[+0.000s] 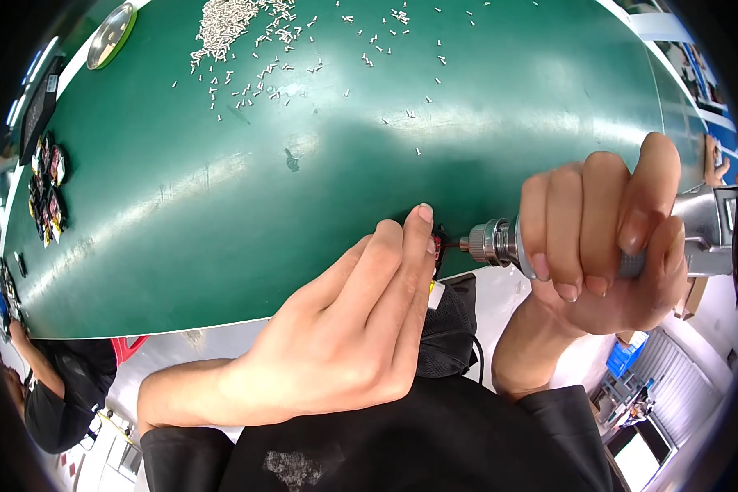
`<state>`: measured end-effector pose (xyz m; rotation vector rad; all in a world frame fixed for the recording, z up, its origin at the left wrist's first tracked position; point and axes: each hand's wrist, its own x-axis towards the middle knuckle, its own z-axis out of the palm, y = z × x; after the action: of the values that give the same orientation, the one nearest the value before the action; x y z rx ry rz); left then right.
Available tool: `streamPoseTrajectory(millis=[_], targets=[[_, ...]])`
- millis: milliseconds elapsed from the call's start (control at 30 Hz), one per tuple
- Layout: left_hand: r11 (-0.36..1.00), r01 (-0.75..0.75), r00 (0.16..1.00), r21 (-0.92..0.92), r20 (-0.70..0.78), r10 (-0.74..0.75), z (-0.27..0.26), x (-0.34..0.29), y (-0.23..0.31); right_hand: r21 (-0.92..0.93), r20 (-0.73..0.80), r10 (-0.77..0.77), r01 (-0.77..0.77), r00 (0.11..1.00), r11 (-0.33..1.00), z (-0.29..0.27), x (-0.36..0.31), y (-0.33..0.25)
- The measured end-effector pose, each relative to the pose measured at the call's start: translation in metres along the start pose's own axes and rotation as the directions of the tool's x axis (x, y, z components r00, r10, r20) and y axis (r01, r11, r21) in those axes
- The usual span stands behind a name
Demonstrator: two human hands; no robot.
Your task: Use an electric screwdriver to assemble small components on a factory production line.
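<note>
My right hand (607, 238) is wrapped round a silver power screwdriver (492, 242), which lies level with its thin bit pointing left. The bit's tip meets a small red-and-black part (439, 248) at the near edge of the green table (303, 205). With its fingers close together, my left hand (344, 328) holds that part from the left side and covers most of it. A bit of yellow and white shows just below the part. Whether a screw sits at the bit's tip is too small to tell.
Small silver screws (228, 25) lie heaped at the far side, others scattered around. A green-rimmed dish (111, 37) and a black box (41, 111) stand far left, near a cluster of black-and-red parts (47, 193). Another person (70, 385) sits at left; someone's hand (716, 164) shows far right.
</note>
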<state>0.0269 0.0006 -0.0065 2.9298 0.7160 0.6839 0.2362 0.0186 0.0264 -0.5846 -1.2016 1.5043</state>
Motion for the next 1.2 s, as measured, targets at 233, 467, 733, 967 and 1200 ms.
streamPoseTrajectory(millis=[233, 467, 733, 967, 1200], targets=[[0.997, -0.011, 0.993, -0.081, 0.118, 0.021, -0.015, 0.001, -0.008, -0.110, 0.013, -0.049, 0.050, 0.999, 0.993, 0.018, 0.005, 0.005], [0.994, -0.027, 0.995, -0.110, 0.089, 0.037, -0.024, -0.003, -0.010, 0.179, 0.376, -0.170, 0.108, 0.911, 0.978, 0.014, 0.029, 0.009], [0.938, 0.342, 0.939, -0.049, 0.061, -0.339, -0.061, -0.069, -0.010, 0.568, 0.361, -0.371, 0.114, 0.856, 0.815, -0.016, 0.015, -0.003], [0.064, 0.829, 0.318, 0.555, -0.375, -0.871, -0.117, -0.215, -0.094, 0.578, 0.023, -0.241, 0.184, 0.970, 0.795, -0.014, -0.009, 0.015], [0.659, 0.702, 0.712, 0.271, -0.291, -0.639, -0.085, -0.085, -0.090, 0.581, -0.314, 0.058, 0.144, 0.948, 0.801, -0.006, -0.018, 0.032]])
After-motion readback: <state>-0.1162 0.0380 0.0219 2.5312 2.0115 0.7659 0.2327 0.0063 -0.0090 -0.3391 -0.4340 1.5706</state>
